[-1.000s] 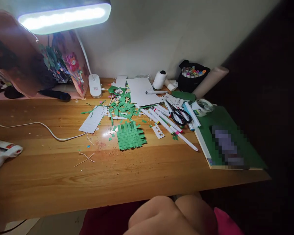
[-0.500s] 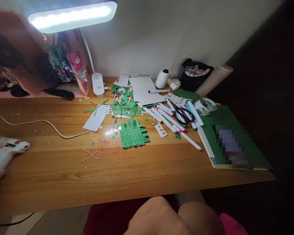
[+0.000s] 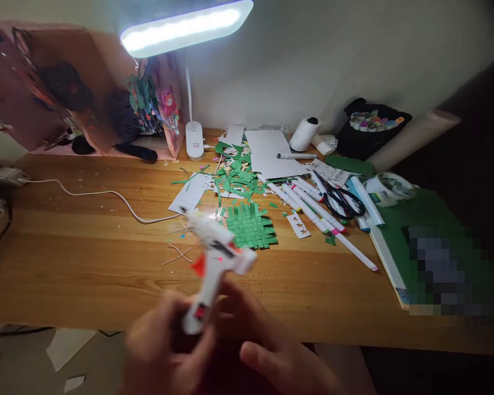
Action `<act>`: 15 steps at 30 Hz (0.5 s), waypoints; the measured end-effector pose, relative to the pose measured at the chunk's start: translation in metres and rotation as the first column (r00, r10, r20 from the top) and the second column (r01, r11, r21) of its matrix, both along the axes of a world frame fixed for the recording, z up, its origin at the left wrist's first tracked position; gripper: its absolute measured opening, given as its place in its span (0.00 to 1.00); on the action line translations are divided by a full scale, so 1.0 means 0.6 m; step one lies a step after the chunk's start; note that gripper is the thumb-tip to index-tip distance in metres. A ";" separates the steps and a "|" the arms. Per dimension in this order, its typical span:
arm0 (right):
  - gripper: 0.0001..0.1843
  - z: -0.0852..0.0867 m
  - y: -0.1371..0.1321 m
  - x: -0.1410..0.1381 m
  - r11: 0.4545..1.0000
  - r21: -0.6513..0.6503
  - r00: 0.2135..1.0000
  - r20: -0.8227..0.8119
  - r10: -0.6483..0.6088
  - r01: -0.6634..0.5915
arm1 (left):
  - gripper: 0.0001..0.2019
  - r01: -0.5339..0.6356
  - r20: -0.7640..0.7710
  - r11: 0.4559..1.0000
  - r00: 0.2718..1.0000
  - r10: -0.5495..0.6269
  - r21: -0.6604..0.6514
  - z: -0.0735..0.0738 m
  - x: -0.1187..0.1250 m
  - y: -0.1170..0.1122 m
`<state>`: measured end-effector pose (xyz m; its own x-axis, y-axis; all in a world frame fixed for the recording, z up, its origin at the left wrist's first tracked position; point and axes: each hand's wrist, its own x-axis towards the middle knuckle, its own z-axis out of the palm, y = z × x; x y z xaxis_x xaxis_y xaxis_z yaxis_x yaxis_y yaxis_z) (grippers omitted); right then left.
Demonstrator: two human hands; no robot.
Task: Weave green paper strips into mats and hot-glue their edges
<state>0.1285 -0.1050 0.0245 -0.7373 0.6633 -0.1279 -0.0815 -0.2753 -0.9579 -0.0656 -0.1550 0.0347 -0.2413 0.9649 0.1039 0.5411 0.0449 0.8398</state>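
A white hot glue gun [image 3: 216,262] with an orange-red trigger is held above the front of the table, blurred by motion. My left hand [image 3: 160,340] closes around the bottom of its handle. Beside it, my right hand [image 3: 274,345] reaches in with thumb and fingers apart; its fingertips are at the handle, and whether they press on it is hard to see. Just behind the gun, a woven mat of green paper strips [image 3: 253,227] lies flat, partly covered by the gun's body.
Green paper scraps [image 3: 239,178], markers [image 3: 313,206] and black-handled scissors [image 3: 346,200] lie behind and right of the mat. A tape roll [image 3: 389,189] sits on a green board [image 3: 432,214]. A lit lamp [image 3: 189,27] hangs above; a white cord [image 3: 102,193] crosses the left side.
The glue gun has come from the far left edge to the front middle in my left hand. My right hand has come into view beside it. The view has shifted left.
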 end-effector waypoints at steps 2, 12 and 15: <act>0.32 -0.005 -0.010 -0.010 0.969 -0.156 0.967 -0.138 -0.212 0.190 | 0.09 0.218 -0.269 0.962 0.948 -0.169 0.166 0.003 0.061 0.028; 0.13 -0.055 0.002 0.042 0.630 -0.041 0.627 0.165 -0.761 0.775 | 0.06 0.605 -0.534 0.789 0.635 -0.557 -0.104 -0.004 0.059 0.188; 0.13 -0.063 0.000 0.053 0.674 0.064 0.651 0.203 -0.731 0.736 | 0.09 0.646 -0.598 0.740 0.523 -0.608 -0.187 -0.013 0.030 0.246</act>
<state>0.1602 -0.1050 -0.0131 0.0317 0.9723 -0.2316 -0.0799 -0.2286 -0.9702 -0.0473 -0.0076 0.0266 0.5550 0.8306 0.0447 0.7789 -0.5378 0.3227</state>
